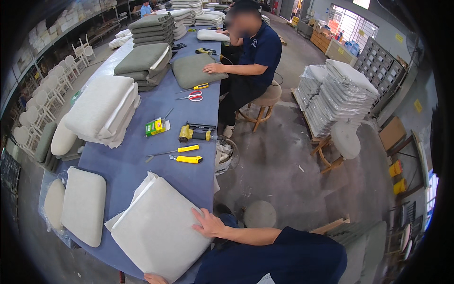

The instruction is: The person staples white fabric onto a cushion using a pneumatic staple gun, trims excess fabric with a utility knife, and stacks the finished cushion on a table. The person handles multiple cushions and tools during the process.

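Observation:
A pale beige fabric seat cushion [158, 227] lies at the near end of the blue-grey table, with white loose edges of cloth sticking out at its far left side. My right hand [209, 223] rests on its right edge, open, fingers spread over the fabric. At the cushion's near corner is my left hand [155, 279], mostly cut off by the lower edge of the picture, so its grip is hidden. A similar pale cushion [85, 206] lies to the left, beside a rounder one [55, 203] on clear plastic.
Past the cushion lie a yellow utility knife [187, 159], a yellow-handled screwdriver [188, 148], a staple gun [196, 133], a green-yellow box [157, 127] and red-handled scissors [191, 96]. Cushion stacks [101, 106] line the left. A seated co-worker [257, 52] touches a grey-green cushion [194, 71].

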Tool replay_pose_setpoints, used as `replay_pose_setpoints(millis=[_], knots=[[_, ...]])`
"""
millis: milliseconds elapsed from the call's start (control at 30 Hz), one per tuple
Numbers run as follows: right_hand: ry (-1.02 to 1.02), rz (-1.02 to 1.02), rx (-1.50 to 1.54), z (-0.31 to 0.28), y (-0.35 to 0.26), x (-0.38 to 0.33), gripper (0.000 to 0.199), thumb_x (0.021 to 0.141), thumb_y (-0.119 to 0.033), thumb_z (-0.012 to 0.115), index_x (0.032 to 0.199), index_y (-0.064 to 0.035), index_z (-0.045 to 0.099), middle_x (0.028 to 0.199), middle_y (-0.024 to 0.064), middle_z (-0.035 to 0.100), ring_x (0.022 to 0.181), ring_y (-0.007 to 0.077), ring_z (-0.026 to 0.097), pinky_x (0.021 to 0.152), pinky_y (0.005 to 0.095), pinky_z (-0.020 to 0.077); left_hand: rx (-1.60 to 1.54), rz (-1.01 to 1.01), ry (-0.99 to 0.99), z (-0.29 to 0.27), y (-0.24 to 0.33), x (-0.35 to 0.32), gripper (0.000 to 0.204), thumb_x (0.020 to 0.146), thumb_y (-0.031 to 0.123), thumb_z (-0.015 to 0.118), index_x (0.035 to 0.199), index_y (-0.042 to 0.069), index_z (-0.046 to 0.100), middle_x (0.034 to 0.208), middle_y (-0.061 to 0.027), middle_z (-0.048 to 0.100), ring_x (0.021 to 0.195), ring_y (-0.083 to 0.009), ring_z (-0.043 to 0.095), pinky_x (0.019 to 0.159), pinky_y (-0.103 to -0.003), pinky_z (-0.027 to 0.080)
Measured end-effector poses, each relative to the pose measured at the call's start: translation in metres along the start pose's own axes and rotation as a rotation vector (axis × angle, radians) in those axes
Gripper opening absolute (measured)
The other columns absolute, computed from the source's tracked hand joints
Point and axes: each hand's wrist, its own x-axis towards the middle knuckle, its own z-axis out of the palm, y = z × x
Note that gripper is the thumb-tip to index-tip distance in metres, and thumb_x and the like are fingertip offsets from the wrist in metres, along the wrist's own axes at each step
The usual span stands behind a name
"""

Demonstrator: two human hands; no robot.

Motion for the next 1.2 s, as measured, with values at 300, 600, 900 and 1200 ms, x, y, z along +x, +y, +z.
replay_pose_setpoints(millis=[300, 600, 900, 1200], knots=[[0.01, 0.012, 0.161, 0.007, 0.019, 0.007, 0.072, 0.105, -0.045, 0.058, 0.166, -0.0183, 0.03, 0.147, 0.0296, 0.046, 0.098, 0.0447, 0.07, 0.095, 0.0509, 0.0556, -0.008, 0.001, -0.001, 0.001, -0.004, 0.009, 0.06, 0.114, 0.041, 0.03, 0.144, -0.006, 0.053, 0.135, -0.0306, 0.065, 0.124, -0.0474, 0.062, 0.108, -0.052, 0.048], [-0.006, 0.06, 0.255, 0.01, 0.026, 0.008, 0.074, 0.106, -0.045, 0.056, 0.168, -0.0192, 0.026, 0.141, 0.025, 0.052, 0.105, 0.045, 0.068, 0.096, 0.0512, 0.0547, -0.008, 0.029, 0.0, 0.003, -0.011, 0.009, 0.059, 0.114, 0.04, 0.031, 0.144, -0.006, 0.053, 0.137, -0.0311, 0.064, 0.125, -0.0479, 0.061, 0.11, -0.052, 0.047], [-0.023, 0.072, 0.267, 0.007, 0.026, 0.011, 0.075, 0.104, -0.05, 0.056, 0.167, -0.02, 0.028, 0.146, 0.0253, 0.05, 0.115, 0.0517, 0.062, 0.099, 0.0568, 0.0526, -0.008, 0.128, -0.023, -0.02, -0.078, 0.03, 0.062, 0.113, 0.04, 0.031, 0.146, -0.007, 0.053, 0.142, -0.0307, 0.061, 0.13, -0.0471, 0.058, 0.114, -0.05, 0.044], [-0.13, 0.082, 0.287, -0.002, 0.018, 0.015, 0.078, 0.104, -0.053, 0.055, 0.168, -0.0212, 0.024, 0.143, 0.0243, 0.051, 0.111, 0.0474, 0.065, 0.102, 0.0531, 0.0518, -0.209, -0.087, -0.027, -0.033, -0.023, -0.016, 0.072, 0.113, 0.05, 0.026, 0.146, -0.006, 0.056, 0.145, -0.0268, 0.061, 0.13, -0.041, 0.061, 0.11, -0.048, 0.049]])
